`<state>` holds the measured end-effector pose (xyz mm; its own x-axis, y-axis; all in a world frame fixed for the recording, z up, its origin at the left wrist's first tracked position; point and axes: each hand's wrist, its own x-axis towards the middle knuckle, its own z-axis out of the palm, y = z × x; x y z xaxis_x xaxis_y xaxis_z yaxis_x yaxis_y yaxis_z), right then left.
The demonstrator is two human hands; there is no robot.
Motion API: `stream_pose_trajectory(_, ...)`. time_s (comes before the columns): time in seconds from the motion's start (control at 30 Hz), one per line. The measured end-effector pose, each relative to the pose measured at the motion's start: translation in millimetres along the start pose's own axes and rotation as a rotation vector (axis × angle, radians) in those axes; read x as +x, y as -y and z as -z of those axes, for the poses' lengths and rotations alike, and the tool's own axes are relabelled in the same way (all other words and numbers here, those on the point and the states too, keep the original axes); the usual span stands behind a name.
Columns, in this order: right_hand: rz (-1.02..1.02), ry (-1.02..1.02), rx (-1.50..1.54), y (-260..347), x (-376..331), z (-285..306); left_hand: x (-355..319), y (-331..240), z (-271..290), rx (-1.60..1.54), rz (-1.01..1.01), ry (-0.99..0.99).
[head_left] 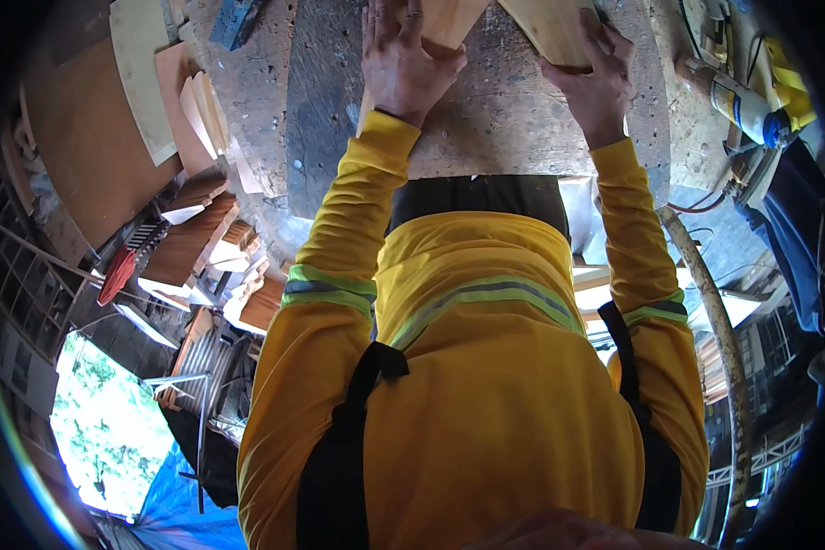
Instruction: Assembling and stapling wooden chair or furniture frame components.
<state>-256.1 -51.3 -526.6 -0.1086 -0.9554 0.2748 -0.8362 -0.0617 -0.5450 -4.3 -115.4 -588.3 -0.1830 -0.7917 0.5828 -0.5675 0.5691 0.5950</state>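
Note:
Two pale wooden boards lie slanted on a worn, stained workbench (513,137), their far ends cut off by the top of the view. My left hand (408,69) grips the left wooden board (454,20) from above, its fingers reaching forward along it and the thumb out to the right. At the near end of the right wooden board (555,37), my right hand (603,78) has its thumb by the end and its fingers round the right edge. The boards spread apart toward me. Some fingertips are hidden by the frame edge.
Wood offcuts (192,238) and a large brown sheet (92,137) are piled on the left. A blue block-like object (236,23) rests at the bench's far left. On the right are a blue-and-white cylinder (742,105), dark blue cloth (793,238) and a curved pole (706,275).

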Motion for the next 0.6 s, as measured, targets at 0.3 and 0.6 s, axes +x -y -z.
stream_pose_trajectory(0.3, -0.028, 0.02, -0.004, -3, 1, -2, 9, -7, 1, -0.006, -0.017, -0.023)
stream_pose_trajectory(0.6, -0.047, 0.039, -0.046, -14, -3, -7, 24, -32, 23, 0.303, 0.142, 0.295)
